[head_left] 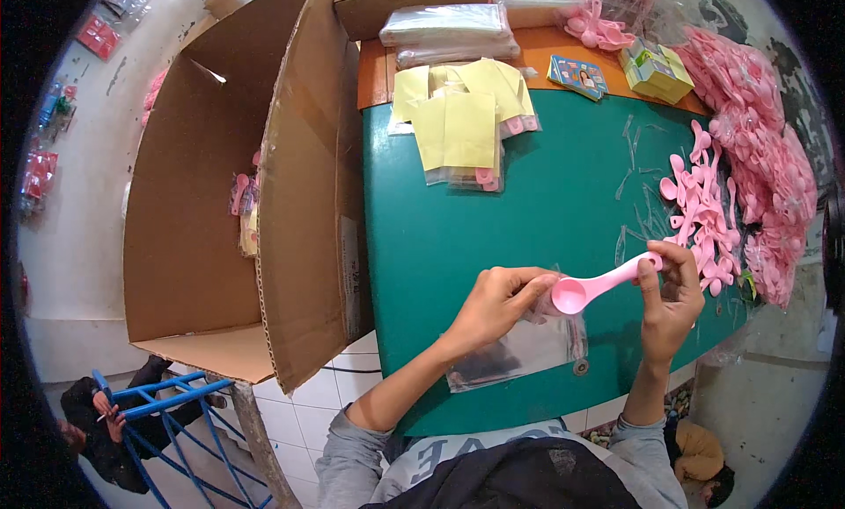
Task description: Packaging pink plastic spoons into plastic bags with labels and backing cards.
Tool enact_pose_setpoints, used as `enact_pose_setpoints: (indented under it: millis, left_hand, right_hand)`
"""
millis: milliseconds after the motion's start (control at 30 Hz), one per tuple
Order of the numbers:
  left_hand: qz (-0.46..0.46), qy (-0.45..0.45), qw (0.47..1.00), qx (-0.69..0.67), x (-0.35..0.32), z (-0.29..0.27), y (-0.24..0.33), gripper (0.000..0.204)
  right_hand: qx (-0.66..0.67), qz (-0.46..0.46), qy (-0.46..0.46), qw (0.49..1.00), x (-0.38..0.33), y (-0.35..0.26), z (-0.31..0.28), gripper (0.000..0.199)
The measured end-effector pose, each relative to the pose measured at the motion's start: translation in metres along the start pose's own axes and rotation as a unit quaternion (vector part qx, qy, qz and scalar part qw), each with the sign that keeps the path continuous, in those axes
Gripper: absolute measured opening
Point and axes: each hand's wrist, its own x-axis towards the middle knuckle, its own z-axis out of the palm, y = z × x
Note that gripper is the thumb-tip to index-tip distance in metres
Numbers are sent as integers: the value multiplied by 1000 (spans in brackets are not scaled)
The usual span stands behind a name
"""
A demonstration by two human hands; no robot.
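A pink measuring spoon [598,286] with a round bowl is held by the end of its handle between the thumb and fingers of my right hand [669,302]. My left hand [502,307] is closed in a pinch beside the bowl, on what looks like a clear plastic bag [543,308]. Whether the bowl is inside that bag's mouth I cannot tell. Below my hands, a stack of clear flat bags [515,358] lies at the table's near edge. To the right, many loose pink spoons [704,212] are heaped on the green table [440,271].
A large open cardboard box [304,192] stands left of the table with packed spoons inside. Packs topped with yellow cards [453,126] lie at the back. Bagged pink spoons [744,95] pile up at right. Two other people are nearby, one beside a blue metal frame [167,402].
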Motion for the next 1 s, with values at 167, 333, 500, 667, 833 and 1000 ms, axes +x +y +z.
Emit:
enact_pose_setpoints:
  millis: [167, 333, 500, 667, 833, 1000]
  left_hand:
    - [-10, -34, 999, -23, 0, -1, -7, 31]
    - [-35, -105, 976, -190, -1, -3, -2, 39]
    - [11, -172, 975, -139, 0, -11, -9, 51]
    - [7, -174, 948, -266, -3, -8, -5, 56]
    - [-23, -109, 984, -142, 1, -6, -9, 47]
    - [-54, -132, 981, -134, 2, -5, -6, 46]
  right_hand:
    - [-34, -10, 23, 999, -1, 5, -2, 18]
    - [-20, 6, 36, 999, 0, 7, -6, 18]
    - [-24, 4, 36, 999, 1, 10, -8, 17]
    - [-20, 9, 34, 999, 2, 10, -10, 15]
    - [-13, 5, 41, 999, 4, 9, -10, 15]
    - [-4, 2, 39, 999, 5, 11, -10, 16]
